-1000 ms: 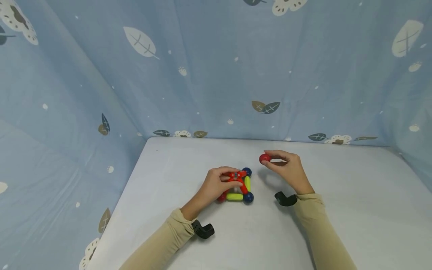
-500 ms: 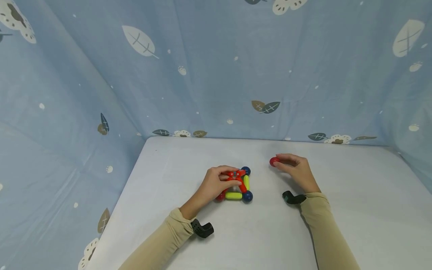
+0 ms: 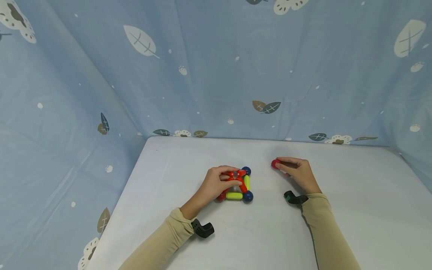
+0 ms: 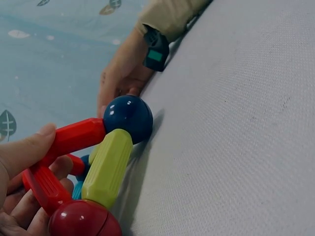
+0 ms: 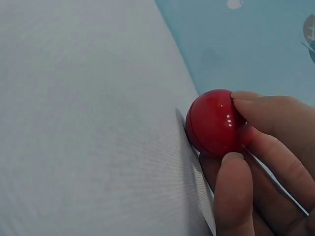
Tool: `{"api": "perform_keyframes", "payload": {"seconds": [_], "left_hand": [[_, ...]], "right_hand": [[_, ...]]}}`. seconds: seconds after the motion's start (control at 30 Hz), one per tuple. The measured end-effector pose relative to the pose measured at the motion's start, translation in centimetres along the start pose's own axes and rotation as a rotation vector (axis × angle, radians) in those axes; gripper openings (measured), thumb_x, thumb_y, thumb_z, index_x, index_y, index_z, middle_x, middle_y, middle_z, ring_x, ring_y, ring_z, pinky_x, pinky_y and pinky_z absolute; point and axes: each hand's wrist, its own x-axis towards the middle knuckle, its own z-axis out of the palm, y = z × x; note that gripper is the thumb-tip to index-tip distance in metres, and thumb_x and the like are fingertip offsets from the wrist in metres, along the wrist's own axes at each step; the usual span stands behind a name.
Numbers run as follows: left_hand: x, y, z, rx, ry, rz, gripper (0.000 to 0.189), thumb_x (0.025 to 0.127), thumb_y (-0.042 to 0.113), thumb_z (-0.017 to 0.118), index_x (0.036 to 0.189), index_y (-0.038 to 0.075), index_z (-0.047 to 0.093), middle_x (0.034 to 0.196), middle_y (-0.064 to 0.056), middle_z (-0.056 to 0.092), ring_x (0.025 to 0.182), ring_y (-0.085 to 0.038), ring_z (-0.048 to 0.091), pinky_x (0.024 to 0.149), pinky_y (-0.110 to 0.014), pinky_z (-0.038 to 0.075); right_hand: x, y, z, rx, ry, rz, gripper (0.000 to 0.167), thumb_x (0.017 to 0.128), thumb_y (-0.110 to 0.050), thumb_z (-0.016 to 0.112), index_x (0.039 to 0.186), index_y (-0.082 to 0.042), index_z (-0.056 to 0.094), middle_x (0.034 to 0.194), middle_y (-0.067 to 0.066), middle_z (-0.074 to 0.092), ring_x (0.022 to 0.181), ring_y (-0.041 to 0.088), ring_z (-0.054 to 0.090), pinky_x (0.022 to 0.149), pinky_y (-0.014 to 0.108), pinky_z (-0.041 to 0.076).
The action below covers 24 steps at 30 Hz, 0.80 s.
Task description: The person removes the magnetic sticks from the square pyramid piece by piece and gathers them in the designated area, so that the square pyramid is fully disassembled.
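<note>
My left hand (image 3: pixel 212 188) grips the red rods (image 3: pixel 243 186) at the top of a small frame of magnetic building rods and balls. Yellow-green rods (image 3: pixel 234 195) make up its base, with blue balls (image 3: pixel 248 197) at the right corners and a red corner ball (image 4: pixel 83 220) near the hand. Fingers hide the frame's left side. To the right and apart from it, my right hand (image 3: pixel 299 174) pinches a loose red ball (image 5: pixel 212 123) between thumb and fingers, right at the white tabletop.
Both hands work on a white table (image 3: pixel 263 236). A blue patterned curtain (image 3: pixel 216 75) rises along its back edge and left side. Black wrist-worn devices (image 3: pixel 203 228) stick out from both sleeves, close over the table.
My right hand has moved right and slightly nearer with the red ball, away from the frame, and lowered it to the table. My left hand stays on the frame.
</note>
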Motion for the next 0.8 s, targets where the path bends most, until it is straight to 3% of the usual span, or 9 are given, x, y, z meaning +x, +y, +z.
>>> {"api": "perform_keyframes", "payload": {"seconds": [0.53, 0.8], "left_hand": [[0.07, -0.1, 0.01, 0.009, 0.0, 0.0, 0.043, 0.085, 0.022, 0.087, 0.125, 0.016, 0.075, 0.128, -0.012, 0.07, 0.102, -0.021, 0.077, 0.078, -0.025, 0.061], [0.1, -0.18, -0.04, 0.013, -0.002, 0.032, 0.043, 0.085, 0.02, 0.086, 0.126, 0.014, 0.074, 0.129, -0.011, 0.07, 0.102, -0.022, 0.077, 0.079, -0.024, 0.061]], "right_hand": [[-0.26, -0.39, 0.18, 0.043, -0.018, 0.02, 0.048, 0.093, -0.035, 0.078, 0.131, -0.007, 0.07, 0.133, 0.019, 0.067, 0.099, -0.008, 0.064, 0.076, 0.02, 0.059], [-0.24, -0.38, 0.08, 0.068, -0.03, 0.021, 0.05, 0.093, -0.034, 0.079, 0.132, -0.006, 0.069, 0.136, 0.021, 0.066, 0.099, -0.008, 0.066, 0.077, 0.021, 0.06]]}}
